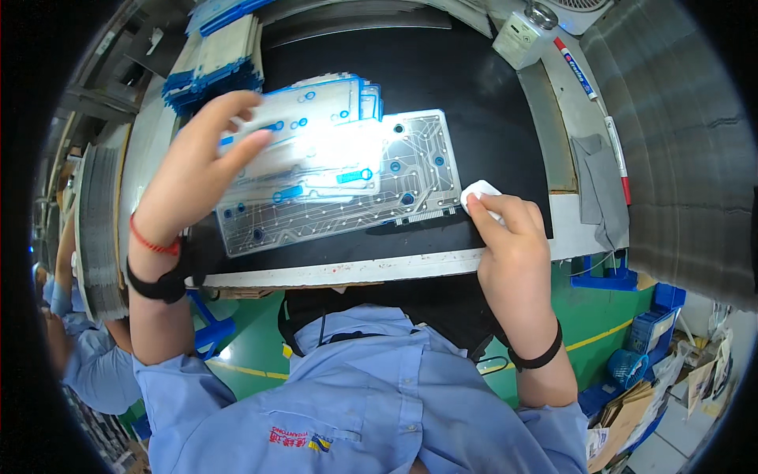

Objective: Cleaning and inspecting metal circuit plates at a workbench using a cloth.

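A clear plastic sheet printed with silver circuit traces (430, 150) lies on the black work mat. Across its left part rests a loose pile of translucent sheets with blue marks (324, 107), and light glares off the top ones. My left hand (207, 162) hovers at the left side of this pile, thumb and fingers apart, with nothing visible between them. Beside the circuit sheet's right edge, my right hand (513, 229) pinches a small white wad (478, 192), perhaps a folded wipe, near the mat.
Stacked blue-edged sheets (217, 63) stand at the back left. A bottle with a metal top (525, 35), a red-ended marker (576, 69), a white pen (616, 150) and a grey cloth (596, 189) lie along the right. Another person's blue sleeve (95, 367) shows at far left.
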A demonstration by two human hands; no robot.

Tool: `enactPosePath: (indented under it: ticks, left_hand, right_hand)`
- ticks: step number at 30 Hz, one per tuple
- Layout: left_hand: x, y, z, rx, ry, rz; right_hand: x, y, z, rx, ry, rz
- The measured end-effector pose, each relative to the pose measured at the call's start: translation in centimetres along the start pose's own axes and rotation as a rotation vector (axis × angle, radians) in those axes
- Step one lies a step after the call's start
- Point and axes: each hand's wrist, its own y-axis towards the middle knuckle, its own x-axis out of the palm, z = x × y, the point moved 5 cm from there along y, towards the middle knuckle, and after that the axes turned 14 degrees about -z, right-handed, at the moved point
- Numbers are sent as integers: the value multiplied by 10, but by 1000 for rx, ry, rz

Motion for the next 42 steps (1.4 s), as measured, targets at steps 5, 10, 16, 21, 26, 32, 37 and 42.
enactPosePath:
  ticks: [5, 10, 16, 21, 26, 32, 37, 42]
  left_hand:
    - [8, -96, -78, -281, -482, 103]
    - [58, -153, -59, -374, -1113, 172]
    - [70, -147, -56, -260, -1469, 186]
    - [70, -128, -50, -282, -1065, 55]
    - [47, -121, -45, -238, -910, 258]
    - [-37, -52, -72, -97, -943, 318]
    - [-84, 52, -100, -70, -1027, 181]
    - [-109, 100, -124, -122, -1032, 285]
  right_hand:
    - [1, -1, 0, -24, 11, 44]
    - [3, 1, -9, -13, 1, 44]
    - [25, 12, -55, -181, 40, -55]
    - [35, 24, -82, -258, 115, -128]
    - [-6, -3, 11, 71, -65, 51]
    - [-13, -8, 32, 152, -71, 211]
    - [-13, -11, 39, 164, 7, 243]
    - [-12, -10, 38, 163, 44, 230]
